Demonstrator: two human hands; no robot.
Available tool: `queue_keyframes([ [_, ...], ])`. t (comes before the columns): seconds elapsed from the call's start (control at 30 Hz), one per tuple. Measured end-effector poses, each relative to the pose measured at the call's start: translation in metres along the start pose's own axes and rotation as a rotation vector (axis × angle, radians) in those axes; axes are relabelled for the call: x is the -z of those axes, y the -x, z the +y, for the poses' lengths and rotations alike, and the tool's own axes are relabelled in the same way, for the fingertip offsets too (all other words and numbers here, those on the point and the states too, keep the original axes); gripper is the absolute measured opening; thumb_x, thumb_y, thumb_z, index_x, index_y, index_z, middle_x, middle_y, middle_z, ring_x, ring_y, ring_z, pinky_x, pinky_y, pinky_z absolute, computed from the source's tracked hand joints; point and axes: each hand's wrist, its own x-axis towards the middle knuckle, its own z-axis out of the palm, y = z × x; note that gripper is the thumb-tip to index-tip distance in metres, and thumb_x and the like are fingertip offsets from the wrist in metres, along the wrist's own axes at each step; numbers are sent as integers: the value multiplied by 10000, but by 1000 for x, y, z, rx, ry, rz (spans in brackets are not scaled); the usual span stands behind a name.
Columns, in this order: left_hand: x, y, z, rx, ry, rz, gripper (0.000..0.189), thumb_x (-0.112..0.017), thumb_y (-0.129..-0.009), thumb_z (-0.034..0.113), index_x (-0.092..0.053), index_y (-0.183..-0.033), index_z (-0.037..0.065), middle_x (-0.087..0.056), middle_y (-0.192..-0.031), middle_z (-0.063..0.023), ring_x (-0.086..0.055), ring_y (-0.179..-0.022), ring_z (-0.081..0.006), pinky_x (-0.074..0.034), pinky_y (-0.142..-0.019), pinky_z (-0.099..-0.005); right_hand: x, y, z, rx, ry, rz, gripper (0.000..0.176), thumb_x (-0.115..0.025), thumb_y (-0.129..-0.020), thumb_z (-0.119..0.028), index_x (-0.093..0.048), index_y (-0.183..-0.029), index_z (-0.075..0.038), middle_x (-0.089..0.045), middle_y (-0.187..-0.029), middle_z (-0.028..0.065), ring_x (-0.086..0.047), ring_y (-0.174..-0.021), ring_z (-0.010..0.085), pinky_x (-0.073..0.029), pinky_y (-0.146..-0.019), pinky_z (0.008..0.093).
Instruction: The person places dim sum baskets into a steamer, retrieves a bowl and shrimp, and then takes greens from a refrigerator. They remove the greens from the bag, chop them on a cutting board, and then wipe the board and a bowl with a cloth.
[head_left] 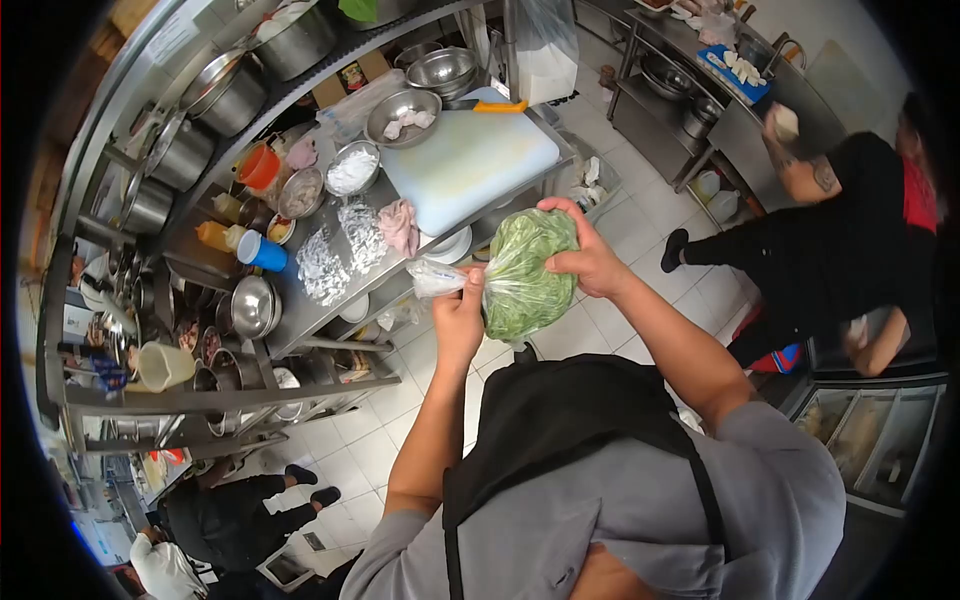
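A clear plastic bag full of green leafy vegetable (530,285) hangs in front of my body, above the tiled floor. My left hand (460,315) is closed around the bag's gathered neck, whose loose white end sticks out to the left. With thumb and fingers, my right hand (588,255) grips the bag's upper right side. The leaves are pressed together inside, so their exact kind is hard to tell. Just beyond the bag is the steel counter with a white cutting board (470,165) and a crumpled pink cloth (399,228).
An orange-handled knife (497,106) lies at the board's far edge. Bowls, including one of white powder (353,170), and a blue cup (261,250) stand on the counter. Pots (228,92) line the shelf above. A co-worker (830,220) is at right, others at lower left.
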Motion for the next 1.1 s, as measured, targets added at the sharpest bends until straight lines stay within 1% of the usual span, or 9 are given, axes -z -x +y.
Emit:
queue_keyframes([
  [0.23, -6, -94, 6, 118, -445, -209, 220, -694, -897, 208, -654, -946, -2, -615, -795, -12, -539, -743, -95, -442, -662, -277, 57, -58, -4, -31, 39, 128, 746, -576, -693, 105, -353, -1365, -129, -508, -1214, 73, -519, -1128, 184, -428, -976, 338],
  [0.33, -18, -136, 3, -4, -600, -266, 179, -694, -881, 173, -660, -912, 1, -613, -697, -48, -541, -638, -119, -443, -598, -294, 83, -88, 1, -83, -29, 172, 736, -562, -698, 106, -355, -1367, -121, -509, -1223, 79, -517, -1144, 190, -421, -990, 343],
  [0.47, -43, -198, -6, -192, -754, -195, 92, -672, -858, 106, -663, -895, 22, -629, -686, -144, -595, -588, -271, -461, -587, -345, 139, -154, 4, -113, 113, 142, 624, -558, -743, 83, -430, -1324, -103, -528, -1212, 73, -525, -1139, 190, -424, -984, 332],
  [0.6, -58, -267, -49, -224, -872, -128, 104, -670, -852, 112, -657, -920, 35, -664, -781, -192, -641, -730, -392, -493, -661, -427, 216, -257, 32, 72, 725, 353, 346, -593, -808, -29, -570, -1153, -34, -584, -1173, 153, -561, -1111, 273, -449, -952, 350],
  [0.73, -60, -308, -102, -44, -1007, -73, 146, -676, -856, 157, -675, -944, 41, -678, -825, -206, -648, -765, -395, -498, -685, -429, 245, -362, 47, 236, 1531, 55, 428, -581, -814, -83, -554, -1241, -88, -584, -1180, 179, -553, -1120, 365, -480, -919, 444],
  [0.83, -54, -316, -125, 99, -1030, 54, 167, -686, -854, 187, -691, -939, 44, -682, -790, -191, -656, -742, -377, -497, -669, -423, 248, -409, 60, 17, 1675, -162, 518, -526, -857, -91, -459, -1366, -164, -570, -1197, 176, -567, -1087, 367, -490, -910, 458],
  [0.87, -59, -316, -113, 180, -957, 120, 217, -697, -855, 222, -704, -926, 18, -684, -748, -182, -669, -687, -304, -493, -645, -399, 255, -421, 68, -27, 1797, -248, 588, -475, -890, -90, -350, -1450, -216, -547, -1240, 177, -579, -1083, 382, -494, -911, 467],
  [0.97, -53, -311, -114, 394, -929, 218, 338, -707, -836, 281, -666, -801, -52, -633, -658, -227, -639, -601, -310, -477, -596, -410, 264, -422, 71, -179, 1579, -203, 633, -496, -878, -108, -316, -1476, -209, -561, -1236, 173, -572, -1119, 388, -504, -875, 464],
  [1.1, -47, -304, -115, 315, -827, 337, 330, -697, -828, 252, -676, -810, -77, -646, -650, -215, -643, -587, -288, -485, -598, -389, 278, -350, -1, -429, 1419, -177, 474, -492, -914, -242, -427, -1370, -130, -656, -1026, 230, -654, -976, 364, -520, -785, 466],
])
